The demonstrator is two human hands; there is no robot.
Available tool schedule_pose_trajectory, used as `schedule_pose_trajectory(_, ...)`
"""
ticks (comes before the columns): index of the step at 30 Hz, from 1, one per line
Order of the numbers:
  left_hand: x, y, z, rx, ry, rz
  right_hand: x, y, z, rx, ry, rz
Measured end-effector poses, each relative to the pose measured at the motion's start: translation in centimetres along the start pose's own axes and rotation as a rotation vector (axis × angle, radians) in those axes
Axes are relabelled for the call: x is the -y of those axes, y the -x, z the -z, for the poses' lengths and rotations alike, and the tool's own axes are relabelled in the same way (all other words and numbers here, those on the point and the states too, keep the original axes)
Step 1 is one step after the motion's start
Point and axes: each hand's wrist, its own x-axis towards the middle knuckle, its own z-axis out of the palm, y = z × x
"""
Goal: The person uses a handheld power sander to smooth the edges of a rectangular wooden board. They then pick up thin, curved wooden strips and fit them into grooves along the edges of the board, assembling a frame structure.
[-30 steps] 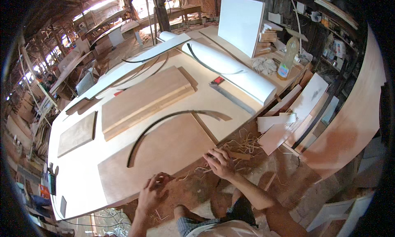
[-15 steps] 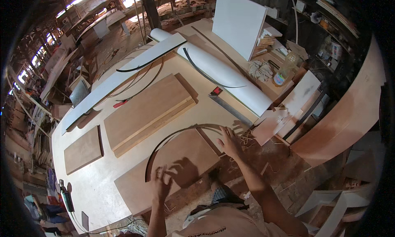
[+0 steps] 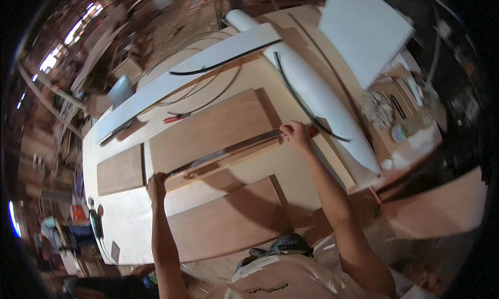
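A thin dark strip (image 3: 223, 152) stretches nearly straight between my two hands, along the near edge of a long brown wooden board (image 3: 208, 127). My left hand (image 3: 156, 185) pinches the strip's left end. My right hand (image 3: 292, 131) is closed on its right end, with the fingertips together. Whether the strip touches the board or hovers just above it, I cannot tell. Close to my right hand lies a small red object (image 3: 312, 130), partly hidden. A second brown board (image 3: 228, 216) rests nearer to me, with my arms' shadows across it.
A white roll (image 3: 317, 96) with a curved black strip (image 3: 293, 91) stretches along the right. Red-handled pliers or cutters (image 3: 176, 118) lie beyond the long board. A smaller board (image 3: 119, 170) and a green power tool (image 3: 95, 223) are at left. Another person (image 3: 73, 231) is at far left.
The dark strip lay bowed over the near board; now it is pulled almost straight over the long board. Both hands have moved forward and closed on its ends. My view has shifted.
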Motion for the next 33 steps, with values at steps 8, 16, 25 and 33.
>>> schedule_pose_trajectory(8, 10.0, -6.9, -5.6, -0.161, 0.325, 0.407, -3.2, -10.2, -5.2, 0.144, 0.002, -0.054)
schedule_pose_trajectory(16, 9.8, -5.7, -7.7, -0.279, 0.646, 0.711, -5.2, -10.4, -5.6, -0.084, 0.362, -0.056)
schedule_pose_trajectory(25, 10.6, -5.6, -5.7, -0.283, 0.569, 0.766, -2.6, -9.0, -8.2, -0.156, 0.279, -0.110)
schedule_pose_trajectory(33, 9.5, -6.5, -7.5, -0.321, 0.488, 0.421, -6.1, -10.0, -8.2, -0.309, 0.284, 0.007)
